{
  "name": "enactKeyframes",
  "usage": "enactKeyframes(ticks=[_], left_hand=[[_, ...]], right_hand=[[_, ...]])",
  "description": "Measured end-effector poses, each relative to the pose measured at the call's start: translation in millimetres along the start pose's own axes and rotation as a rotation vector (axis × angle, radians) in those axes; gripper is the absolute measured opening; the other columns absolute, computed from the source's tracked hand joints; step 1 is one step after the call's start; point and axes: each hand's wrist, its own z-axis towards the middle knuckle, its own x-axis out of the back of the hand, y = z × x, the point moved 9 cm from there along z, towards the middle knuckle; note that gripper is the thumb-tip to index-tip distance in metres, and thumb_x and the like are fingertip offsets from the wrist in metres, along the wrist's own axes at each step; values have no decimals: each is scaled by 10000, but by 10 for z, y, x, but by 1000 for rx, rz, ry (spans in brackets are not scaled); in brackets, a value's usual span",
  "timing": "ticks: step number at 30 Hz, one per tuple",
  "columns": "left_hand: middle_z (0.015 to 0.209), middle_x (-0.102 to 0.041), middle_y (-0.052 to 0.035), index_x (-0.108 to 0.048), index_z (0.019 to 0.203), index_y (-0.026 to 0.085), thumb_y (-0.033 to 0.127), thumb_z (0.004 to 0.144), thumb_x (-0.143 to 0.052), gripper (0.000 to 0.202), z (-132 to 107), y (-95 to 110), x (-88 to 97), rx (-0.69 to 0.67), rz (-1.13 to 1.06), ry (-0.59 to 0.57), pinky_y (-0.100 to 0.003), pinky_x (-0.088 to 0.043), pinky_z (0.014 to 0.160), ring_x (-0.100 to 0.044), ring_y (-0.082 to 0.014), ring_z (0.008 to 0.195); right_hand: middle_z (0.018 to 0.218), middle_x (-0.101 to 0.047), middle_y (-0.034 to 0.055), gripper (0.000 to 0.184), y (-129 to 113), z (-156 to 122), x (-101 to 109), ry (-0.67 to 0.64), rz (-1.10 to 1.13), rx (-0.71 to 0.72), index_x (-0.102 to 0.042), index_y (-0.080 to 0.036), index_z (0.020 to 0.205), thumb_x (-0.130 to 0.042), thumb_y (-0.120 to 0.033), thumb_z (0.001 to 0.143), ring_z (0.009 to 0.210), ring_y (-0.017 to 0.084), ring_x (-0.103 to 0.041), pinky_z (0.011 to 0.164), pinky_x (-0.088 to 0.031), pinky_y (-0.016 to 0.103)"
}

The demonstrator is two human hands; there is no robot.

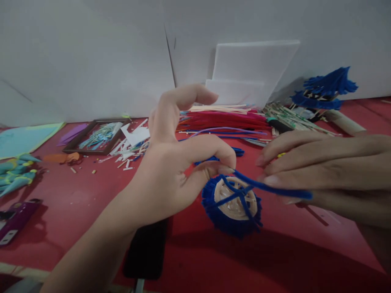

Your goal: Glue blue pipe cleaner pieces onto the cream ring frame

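The left hand [174, 171] pinched a blue fuzzy strand [271, 187] at the far edge of a round blue-fringed piece [234, 207], which was near the scene's centre. The right hand [332, 162] was beside the strand's right part, its grip impossible to make out.

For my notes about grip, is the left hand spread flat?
No, the left hand pinches the blue strip between thumb and index finger.

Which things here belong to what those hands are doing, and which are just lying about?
Being worked on:
blue fuzzy strand, pinched by the left hand, right hand alongside
blue-fringed round piece

Seemingly just lying about:
black phone
brown frame
purple sheet
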Motion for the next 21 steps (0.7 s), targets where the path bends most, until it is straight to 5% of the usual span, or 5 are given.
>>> enactKeyframes(ticks=[7,14,21], left_hand=[[1410,-530,-67,-797,888,322,237,910,-748,101,-5,22,-27,-104,-8,-22,-599,-388,1255,-479,-355,1385],[1374,-587,-46,-793,830,304,193,953,-669,207,-53,182,-134,-213,5,-91,-584,-448,1182,-539,-336,1346],[1353,-664,-65,-795,838,275,169,946,-656,205,-51,154,-188,-166,11,53,-579,-442,1162,-569,-323,1279]], right_hand=[[815,-798,-4,181,-4,16,20,78,75,-21,-775,-271,888,-648,-205,997,812,138,-781,831,-666,266],[925,-803,9,235,15,-109,-162,-159,132,-35,-737,-237,1049,-504,-213,1075,959,103,-768,896,-646,211],[846,-778,-19,116,9,-333,42,-29,-195,-99,-686,-293,1000,-584,-267,1048,863,105,-778,745,-639,176]])
